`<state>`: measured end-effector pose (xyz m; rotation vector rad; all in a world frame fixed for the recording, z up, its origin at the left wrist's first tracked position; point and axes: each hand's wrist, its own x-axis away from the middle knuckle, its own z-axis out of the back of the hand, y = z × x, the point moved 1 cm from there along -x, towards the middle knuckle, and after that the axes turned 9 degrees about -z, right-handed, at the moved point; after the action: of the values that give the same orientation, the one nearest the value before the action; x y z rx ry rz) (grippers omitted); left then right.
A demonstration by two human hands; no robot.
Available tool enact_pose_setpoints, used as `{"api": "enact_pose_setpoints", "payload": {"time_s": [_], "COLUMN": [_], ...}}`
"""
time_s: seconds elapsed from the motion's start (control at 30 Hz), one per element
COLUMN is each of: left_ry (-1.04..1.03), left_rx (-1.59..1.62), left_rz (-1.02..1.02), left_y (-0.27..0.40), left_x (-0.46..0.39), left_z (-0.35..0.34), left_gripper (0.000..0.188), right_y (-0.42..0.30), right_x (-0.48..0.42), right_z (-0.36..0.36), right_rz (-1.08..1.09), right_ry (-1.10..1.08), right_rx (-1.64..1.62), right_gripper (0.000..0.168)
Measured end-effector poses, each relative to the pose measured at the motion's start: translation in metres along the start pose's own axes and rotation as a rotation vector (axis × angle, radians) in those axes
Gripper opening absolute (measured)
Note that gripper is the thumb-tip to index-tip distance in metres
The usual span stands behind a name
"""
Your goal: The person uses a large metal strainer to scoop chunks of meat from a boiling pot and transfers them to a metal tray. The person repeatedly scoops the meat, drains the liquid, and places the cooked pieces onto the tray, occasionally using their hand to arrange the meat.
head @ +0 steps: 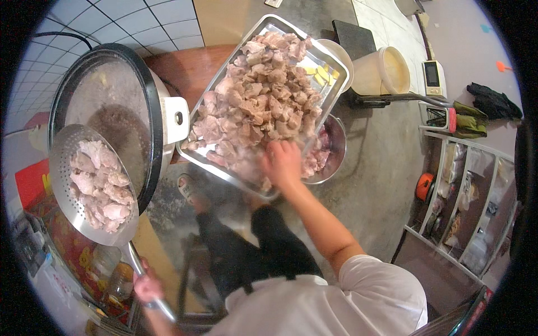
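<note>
My left hand [148, 286] is closed round the metal handle of a large perforated skimmer [63, 185], tilted beside the cooker's rim and loaded with pale chunks of meat [103, 189]. A wide round cooker [157, 126] with a black rim holds cloudy liquid. To its right, a steel tray [248, 187] carries a heap of cooked meat pieces [260, 96], with yellow slices [321, 75] near its right side. My right hand [283, 164] reaches into the near end of the heap; its fingertips are among the meat and blurred, so its grip is unclear.
A metal pot [342, 147] with raw-looking meat stands below the tray's right side. Beyond are a beige bucket [380, 71] and a dark board [355, 40]. A shelf rack [441, 180] with bagged goods is at the right, and tiled wall [172, 21] rises behind the cooker.
</note>
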<state>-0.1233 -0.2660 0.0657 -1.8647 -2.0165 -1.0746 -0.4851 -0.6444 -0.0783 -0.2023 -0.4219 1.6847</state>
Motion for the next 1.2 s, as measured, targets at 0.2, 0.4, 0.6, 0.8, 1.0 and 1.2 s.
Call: {"api": "enact_pose_setpoints", "payload": {"time_s": [0.2,0.4,0.6,0.8,1.0,1.2], "left_ry": [0.030,0.002,0.139,0.006,0.055,0.080], "left_rx": [0.194,0.043,-0.225,-0.459,-0.661,-0.921], "left_rz": [0.063,-0.023,-0.073,-0.022,0.062,0.099], "left_y": [-0.022,-0.093,-0.109,-0.083,-0.047,-0.033], "left_x": [0.005,-0.081,-0.081,-0.075,-0.072,-0.108], "left_z": [0.004,-0.072,-0.125,-0.168,-0.233,-0.230], "left_gripper": [0.033,0.028,0.031,0.031,0.025,0.030], "right_y": [0.035,0.140,0.172,0.132,0.058,0.026], "right_x": [0.028,0.005,-0.002,0.049,0.111,0.175], "right_z": [0.025,0.024,0.038,0.062,0.122,0.140], "right_rz": [-0.070,-0.134,-0.224,-0.358,-0.563,-0.683], "right_ry": [-0.084,-0.161,-0.248,-0.113,-0.170,-0.135], "right_rx": [0.013,-0.077,-0.207,-0.214,-0.174,-0.198], "right_gripper": [0.030,0.016,0.015,0.022,0.025,0.025]}}
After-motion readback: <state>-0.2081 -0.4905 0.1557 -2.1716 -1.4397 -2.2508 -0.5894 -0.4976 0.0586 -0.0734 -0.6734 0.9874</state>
